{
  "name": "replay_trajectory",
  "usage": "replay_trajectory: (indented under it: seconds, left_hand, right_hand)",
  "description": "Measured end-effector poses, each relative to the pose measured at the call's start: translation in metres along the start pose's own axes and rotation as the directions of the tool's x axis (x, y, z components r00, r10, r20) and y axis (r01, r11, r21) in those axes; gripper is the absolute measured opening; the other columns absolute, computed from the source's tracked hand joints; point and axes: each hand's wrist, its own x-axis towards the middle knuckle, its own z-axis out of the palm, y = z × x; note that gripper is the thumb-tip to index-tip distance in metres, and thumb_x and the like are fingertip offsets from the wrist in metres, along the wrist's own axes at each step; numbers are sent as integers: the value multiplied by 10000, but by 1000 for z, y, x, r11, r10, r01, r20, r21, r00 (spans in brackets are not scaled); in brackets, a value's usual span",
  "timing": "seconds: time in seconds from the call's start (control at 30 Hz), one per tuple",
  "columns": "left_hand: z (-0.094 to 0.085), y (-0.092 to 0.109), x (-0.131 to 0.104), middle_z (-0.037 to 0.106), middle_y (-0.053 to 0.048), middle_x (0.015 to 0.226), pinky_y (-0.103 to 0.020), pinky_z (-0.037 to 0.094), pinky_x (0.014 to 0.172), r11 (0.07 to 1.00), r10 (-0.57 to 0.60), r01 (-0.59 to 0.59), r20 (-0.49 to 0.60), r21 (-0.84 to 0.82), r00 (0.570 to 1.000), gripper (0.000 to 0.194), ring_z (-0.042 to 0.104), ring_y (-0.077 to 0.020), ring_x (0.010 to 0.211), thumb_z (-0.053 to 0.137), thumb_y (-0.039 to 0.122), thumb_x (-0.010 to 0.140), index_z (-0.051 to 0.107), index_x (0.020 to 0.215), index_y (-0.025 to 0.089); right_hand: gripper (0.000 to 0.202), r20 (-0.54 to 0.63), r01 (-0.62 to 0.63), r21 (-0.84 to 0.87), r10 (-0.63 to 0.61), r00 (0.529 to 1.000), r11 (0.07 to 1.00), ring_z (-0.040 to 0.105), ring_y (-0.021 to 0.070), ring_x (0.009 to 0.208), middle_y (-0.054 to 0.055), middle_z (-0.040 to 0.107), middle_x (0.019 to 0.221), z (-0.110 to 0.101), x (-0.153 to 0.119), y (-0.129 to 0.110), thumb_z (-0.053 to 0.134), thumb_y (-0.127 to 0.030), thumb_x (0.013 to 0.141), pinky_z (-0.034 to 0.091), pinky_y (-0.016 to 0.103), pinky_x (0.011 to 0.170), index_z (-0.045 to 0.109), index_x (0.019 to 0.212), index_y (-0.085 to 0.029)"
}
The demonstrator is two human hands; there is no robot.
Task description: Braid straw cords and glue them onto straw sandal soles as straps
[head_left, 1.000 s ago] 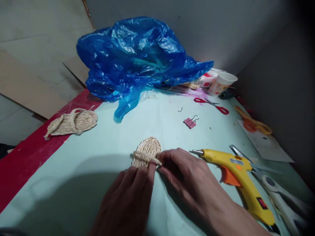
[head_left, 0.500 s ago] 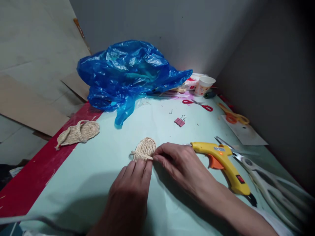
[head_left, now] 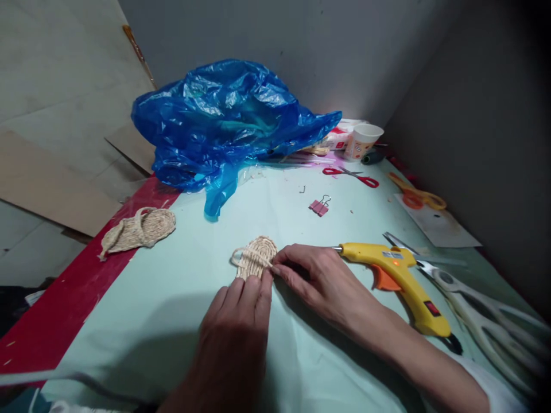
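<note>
A small slipper of coiled straw cord (head_left: pixel 260 249) lies on the pale green tabletop. My left hand (head_left: pixel 241 310) holds down its near end, fingers together; that end is hidden under them. A thin straw strap (head_left: pixel 257 258) crosses the slipper at a slant and bows into a loop at the left edge. At the slipper's right edge, my right hand (head_left: pixel 314 275) pinches the strap's end between thumb and forefinger. Another straw slipper with straps (head_left: pixel 148 228) rests to the left, by the red border. Just beyond my right hand lies a yellow glue gun (head_left: pixel 394 258) with an orange trigger.
A crumpled blue plastic bag (head_left: pixel 224 120) fills the back. A pink binder clip (head_left: pixel 319 206), red-handled scissors (head_left: pixel 365 180) and a paper cup (head_left: pixel 364 140) sit back right. Large grey-handled scissors (head_left: pixel 469 310) and orange-handled scissors (head_left: pixel 422 198) lie right. A cable (head_left: pixel 26 378) runs front left.
The strap lay flatter across the slipper before; now it slants and its left side stands out as a loop. Both hands stay at the slipper. The view has shifted slightly.
</note>
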Motion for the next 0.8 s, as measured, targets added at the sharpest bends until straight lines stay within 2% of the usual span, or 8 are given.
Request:
replay_trajectory:
  seconds: [0.2, 0.33, 0.43, 0.53, 0.6, 0.67, 0.73, 0.8]
  left_hand:
    - [7, 2, -4, 636, -150, 900, -373, 477, 648, 1000, 26, -27, -139, -7, 990, 397, 556, -244, 758, 433, -10, 858, 555, 1236, -7]
    - [6, 17, -9, 654, -204, 1089, -361, 539, 729, 1000, -27, 27, -181, -7, 983, 402, 606, -278, 961, 407, 15, 862, 536, 1239, -31]
    - [1, 32, -10, 662, -207, 1130, -317, 553, 608, 998, -65, 67, -159, 7, 985, 401, 644, -274, 936, 426, 35, 835, 540, 1216, -20]
    - [-1, 40, -11, 654, -205, 1146, -308, 554, 536, 986, -164, 161, -104, -40, 981, 425, 661, -277, 921, 417, 85, 846, 509, 1253, 4]
    - [-1, 42, -10, 648, -197, 1145, -295, 572, 574, 984, -166, 159, -88, -77, 982, 434, 664, -259, 922, 439, 110, 856, 491, 1277, 18]
    - [0, 42, -9, 645, -207, 1121, -298, 585, 620, 989, -115, 105, -95, -105, 989, 433, 668, -252, 897, 476, 114, 857, 490, 1276, 4]
    - [0, 42, -7, 641, -229, 1087, -341, 592, 653, 983, -133, 114, -128, -142, 983, 408, 665, -273, 885, 477, 101, 860, 506, 1248, -22]
    - [-4, 43, -7, 641, -224, 1037, -383, 591, 691, 967, -169, 142, -115, -212, 979, 393, 657, -285, 881, 446, 84, 861, 521, 1232, -22]
  right_hand:
    - [205, 29, -21, 2, 21, 999, 1000, 614, 155, 739, 37, 700, 846, -1, -4, -3, 473, -237, 960, 418, 286, 673, 667, 957, -172]
    - [181, 24, -37, 23, 37, 999, 999, 628, 169, 786, 45, 709, 918, -6, -12, -5, 504, -249, 939, 433, 284, 681, 631, 1045, -176]
    - [181, 5, -40, 28, 39, 999, 999, 628, 173, 787, 52, 707, 934, -5, -19, -7, 499, -196, 926, 441, 287, 679, 609, 1068, -170]
    - [198, -23, -40, 33, 40, 999, 999, 626, 178, 808, 57, 698, 937, 0, -26, -7, 485, -146, 920, 448, 298, 703, 614, 1069, -169]
    - [202, -52, -32, 41, 34, 998, 999, 627, 174, 810, 55, 696, 929, 4, -28, -7, 472, -147, 933, 454, 299, 714, 634, 1049, -174]
    - [207, -77, -22, 51, 26, 997, 998, 630, 169, 804, 53, 698, 917, 7, -29, -7, 464, -159, 946, 458, 296, 716, 652, 1030, -178]
    - [207, -88, -16, 50, 20, 996, 999, 631, 165, 796, 51, 699, 903, 10, -29, -6, 470, -159, 946, 459, 291, 712, 663, 1018, -178]
    - [203, -97, -13, 38, 17, 995, 999, 632, 162, 788, 49, 700, 888, 11, -28, -6, 484, -149, 938, 455, 285, 705, 672, 1007, -176]
